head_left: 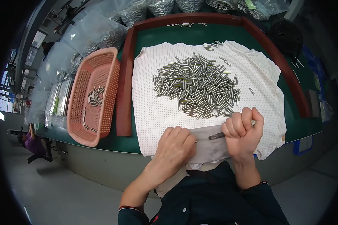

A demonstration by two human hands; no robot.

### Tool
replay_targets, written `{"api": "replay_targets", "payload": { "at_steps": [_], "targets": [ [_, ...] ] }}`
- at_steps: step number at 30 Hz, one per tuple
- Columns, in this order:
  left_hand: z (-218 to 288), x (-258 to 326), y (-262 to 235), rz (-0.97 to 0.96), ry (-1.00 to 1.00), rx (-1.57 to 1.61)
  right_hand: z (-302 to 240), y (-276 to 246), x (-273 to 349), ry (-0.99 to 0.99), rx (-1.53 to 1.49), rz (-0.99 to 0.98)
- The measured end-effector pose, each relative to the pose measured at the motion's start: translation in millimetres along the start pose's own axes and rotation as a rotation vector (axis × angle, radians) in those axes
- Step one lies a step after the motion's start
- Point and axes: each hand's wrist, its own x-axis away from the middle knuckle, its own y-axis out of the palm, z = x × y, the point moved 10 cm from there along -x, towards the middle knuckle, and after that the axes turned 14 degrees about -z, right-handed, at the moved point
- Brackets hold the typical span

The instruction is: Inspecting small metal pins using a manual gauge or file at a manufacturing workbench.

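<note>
Over the table's near edge lies a grey cloth (pixel 210 150), with both my hands above it. My left hand (pixel 175 146) is closed, and the thin end of what looks like a small metal pin (pixel 196 141) pokes out beside its fingers. Wrapped in the fist of my right hand (pixel 241 129) is a slim hand tool; its dark flat blade (pixel 216 136) points toward my left hand. The tool's pale end shows by the thumb. Just beyond my hands, a large heap of short metal pins (pixel 199 84) rests on a white dotted cloth (pixel 148 112).
At the left stands a pink plastic basket (pixel 73 112) with some pins in it. A dark red raised rim (pixel 187 17) borders the green tabletop (pixel 157 33). Clear bags of metal parts (pixel 109 33) crowd the back left. A person (pixel 33 142) sits far left.
</note>
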Motion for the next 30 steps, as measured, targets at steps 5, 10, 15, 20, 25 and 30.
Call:
{"api": "replay_targets", "payload": {
  "at_steps": [5, 10, 15, 20, 25, 30],
  "targets": [
    [-58.4, 19.1, 25.6, 0.137, -0.294, 1.278, -3.6, -22.8, 9.1, 0.022, -0.087, 0.058],
    [-75.6, 26.7, 45.1, 0.182, -0.322, 1.657, -0.1, -22.9, 8.7, 0.033, -0.112, 0.063],
    [-79.9, 30.3, 50.4, 0.212, -0.394, 1.835, -0.1, -22.7, 8.4, 0.038, -0.109, 0.068],
    [-83.5, 31.0, 50.0, 0.231, -0.430, 1.876, -0.4, -22.3, 7.7, 0.034, -0.115, 0.054],
    [-82.3, 31.0, 48.7, 0.269, -0.435, 1.901, -0.1, -21.3, 7.7, 0.034, -0.116, 0.049],
    [-82.2, 33.4, 48.7, 0.267, -0.435, 1.876, 1.2, -20.9, 8.4, 0.036, -0.125, 0.043]
  ]
}}
